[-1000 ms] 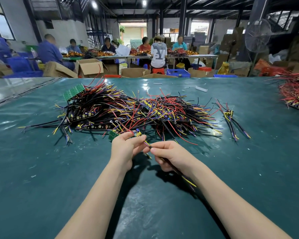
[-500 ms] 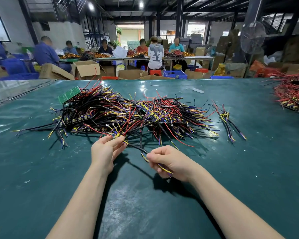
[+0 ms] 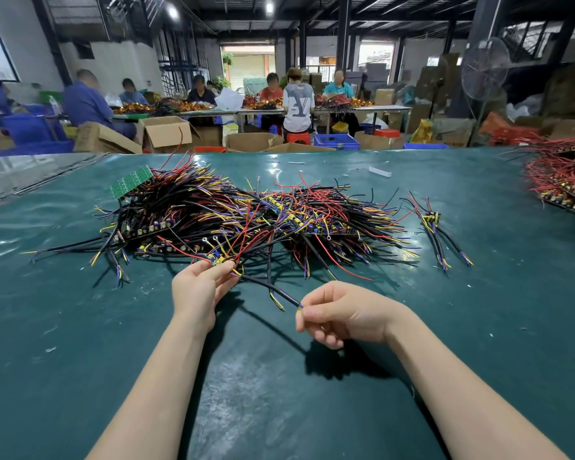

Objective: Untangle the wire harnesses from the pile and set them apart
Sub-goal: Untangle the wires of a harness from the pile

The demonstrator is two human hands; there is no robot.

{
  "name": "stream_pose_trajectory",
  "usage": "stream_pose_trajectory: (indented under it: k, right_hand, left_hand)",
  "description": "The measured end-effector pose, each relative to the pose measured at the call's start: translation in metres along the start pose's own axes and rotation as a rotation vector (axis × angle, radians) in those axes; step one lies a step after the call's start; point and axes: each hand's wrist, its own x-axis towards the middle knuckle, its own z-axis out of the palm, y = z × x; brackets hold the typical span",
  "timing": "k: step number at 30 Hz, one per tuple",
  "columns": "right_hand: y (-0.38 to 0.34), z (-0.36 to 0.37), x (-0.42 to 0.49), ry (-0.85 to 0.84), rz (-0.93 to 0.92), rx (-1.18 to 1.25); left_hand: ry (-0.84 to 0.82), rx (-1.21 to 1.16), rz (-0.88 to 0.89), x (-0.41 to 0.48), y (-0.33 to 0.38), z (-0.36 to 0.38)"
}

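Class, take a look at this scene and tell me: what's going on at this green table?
A person is working one wire harness out of the tangled pile on the green table. The left hand pinches one end of it at the pile's near edge. The right hand pinches the tip of its black cable, which stretches between the two hands. A lone harness lies apart, right of the pile.
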Motion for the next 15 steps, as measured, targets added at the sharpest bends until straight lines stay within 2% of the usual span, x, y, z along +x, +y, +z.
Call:
stream_pose_trajectory:
  k: [3,12,15]
  right_hand:
    - [0.0,-0.0016,-0.0021,-0.054,0.006,0.03]
    - [0.0026,-0.0012,0.0026,0.068,-0.016,-0.153]
    - [0.0011,0.0,0.0025,0.046,-0.014,-0.188]
  left_hand:
    - [0.005,-0.002,0.002,0.0012,0.0002,-0.0003]
    - [0.012,0.036,0.006,0.0028,-0.0019,-0.0018]
    - [0.001,0.055,0.004,0.0031,-0.0032,-0.0013]
